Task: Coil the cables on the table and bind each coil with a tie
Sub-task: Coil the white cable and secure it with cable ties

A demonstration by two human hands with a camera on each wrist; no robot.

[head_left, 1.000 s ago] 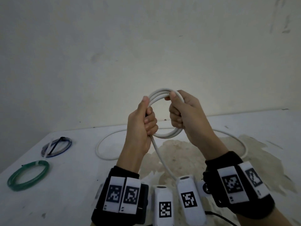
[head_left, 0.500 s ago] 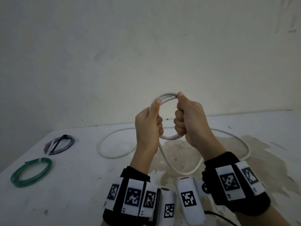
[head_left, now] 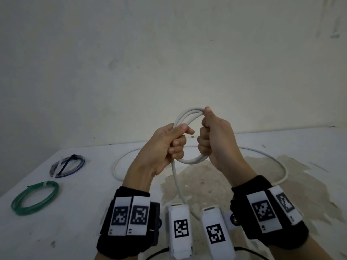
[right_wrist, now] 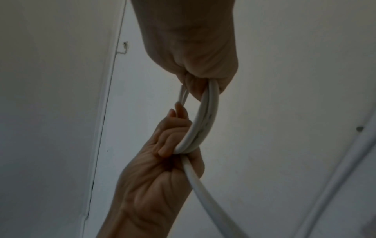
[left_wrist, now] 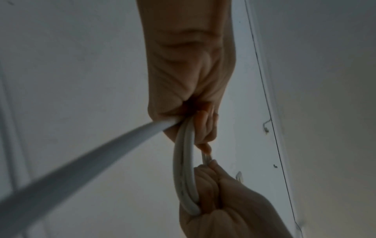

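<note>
A small coil of white cable (head_left: 185, 115) is held up above the table between both hands. My left hand (head_left: 170, 142) grips the coil's left side, fingers curled round it, and my right hand (head_left: 212, 135) grips its right side with the thumb on top. In the left wrist view two turns of the white cable (left_wrist: 184, 169) run side by side between the fists; the right wrist view shows the same white cable (right_wrist: 205, 119). A loose length (head_left: 176, 182) drops from my left hand to the table and runs on in a wide loop (head_left: 281, 166).
A green coil (head_left: 35, 197) bound with a tie lies at the table's left edge. Behind it lies a blue-and-clear coil (head_left: 67, 166) with a black tie. The white table (head_left: 75, 222) has a stained patch in the middle and meets a bare wall behind.
My left hand has gone from thumb-up beside the coil to a full grip round its left side. The slack on the table has shifted, with the near loop drawn in.
</note>
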